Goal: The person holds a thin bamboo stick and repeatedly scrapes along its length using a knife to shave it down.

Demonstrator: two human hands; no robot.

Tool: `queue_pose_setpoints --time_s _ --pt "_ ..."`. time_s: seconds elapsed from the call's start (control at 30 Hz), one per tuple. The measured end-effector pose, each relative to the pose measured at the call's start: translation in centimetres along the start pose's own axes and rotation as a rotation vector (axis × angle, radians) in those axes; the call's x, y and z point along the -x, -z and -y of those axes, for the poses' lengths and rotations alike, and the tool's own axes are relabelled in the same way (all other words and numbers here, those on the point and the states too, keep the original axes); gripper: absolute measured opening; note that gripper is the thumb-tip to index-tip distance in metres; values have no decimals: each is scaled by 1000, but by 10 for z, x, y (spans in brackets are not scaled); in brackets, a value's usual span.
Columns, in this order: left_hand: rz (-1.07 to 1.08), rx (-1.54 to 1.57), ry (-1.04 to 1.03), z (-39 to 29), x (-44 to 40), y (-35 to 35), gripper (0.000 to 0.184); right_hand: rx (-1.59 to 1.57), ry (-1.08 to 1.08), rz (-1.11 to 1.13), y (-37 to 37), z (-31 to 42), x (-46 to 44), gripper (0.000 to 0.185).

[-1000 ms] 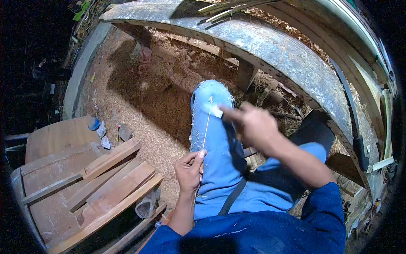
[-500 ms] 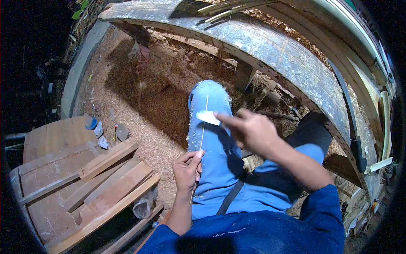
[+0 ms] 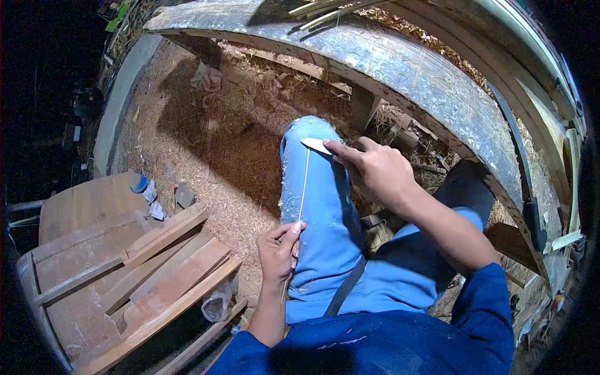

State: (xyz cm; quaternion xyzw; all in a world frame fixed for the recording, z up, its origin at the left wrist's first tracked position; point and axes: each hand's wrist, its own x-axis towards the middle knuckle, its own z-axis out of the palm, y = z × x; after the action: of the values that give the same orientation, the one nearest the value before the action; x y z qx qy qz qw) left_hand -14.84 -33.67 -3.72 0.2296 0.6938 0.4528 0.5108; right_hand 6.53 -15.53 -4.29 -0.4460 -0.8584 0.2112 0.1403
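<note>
A thin wooden stick (image 3: 304, 186) lies lengthwise over my blue-trousered thigh (image 3: 328, 206). My left hand (image 3: 280, 249) pinches it between thumb and fingers, and its lower end runs back along my wrist. In my right hand (image 3: 378, 169) is a knife, its pale, pointed blade (image 3: 316, 145) crossing the stick's far end near my knee. The index finger reaches along the blade; the knife's handle is hidden by the hand. Small shavings cling to the trouser leg around the knee.
A worn wooden bench (image 3: 400, 65) curves across the front and right, bearing thin strips (image 3: 340, 14) and a long black-handled blade (image 3: 530, 215). Wooden boards (image 3: 178, 281) lie at left beside a blue-capped item (image 3: 139, 183). Shavings cover the ground (image 3: 234, 150).
My right hand and the knife have moved forward along the stick toward its far end, from mid-thigh to near the knee. My left hand keeps its pinch in almost the same place.
</note>
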Motion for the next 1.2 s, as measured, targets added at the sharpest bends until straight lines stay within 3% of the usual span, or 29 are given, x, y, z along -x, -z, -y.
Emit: queue_pose_setpoints --time_s 0.13,0.27,0.37,0.47,0.6,0.7,0.87,0.93,1.0,1.1,1.2 --pt "-28 -19 37 -5 -2 -3 24 -92 126 198 -7 23 21 54" --pt "31 -12 -20 1 -2 1 25 -56 -12 42 -2 -4 -2 53" --pt "-7 8 28 -2 -3 -2 24 -63 81 158 -1 10 10 53" --pt "-8 0 17 -2 -3 0 24 -101 77 351 2 20 15 73" --pt "-5 8 32 -1 -1 -1 24 -53 -15 212 10 11 4 75" --pt "-12 9 14 0 -4 -2 24 -111 68 460 8 37 20 71" --pt "10 -14 6 -1 -1 -3 24 -54 -75 233 8 8 1 75" --pt "7 -15 12 -2 -2 -3 25 -72 148 236 4 21 15 58" --pt "13 -21 -8 1 -5 -2 25 -70 63 392 9 40 23 66" --pt "21 -33 -4 2 -3 1 26 -49 -115 295 26 18 -1 76" --pt "31 -22 -6 2 -4 -2 26 -43 -40 365 25 26 4 78"
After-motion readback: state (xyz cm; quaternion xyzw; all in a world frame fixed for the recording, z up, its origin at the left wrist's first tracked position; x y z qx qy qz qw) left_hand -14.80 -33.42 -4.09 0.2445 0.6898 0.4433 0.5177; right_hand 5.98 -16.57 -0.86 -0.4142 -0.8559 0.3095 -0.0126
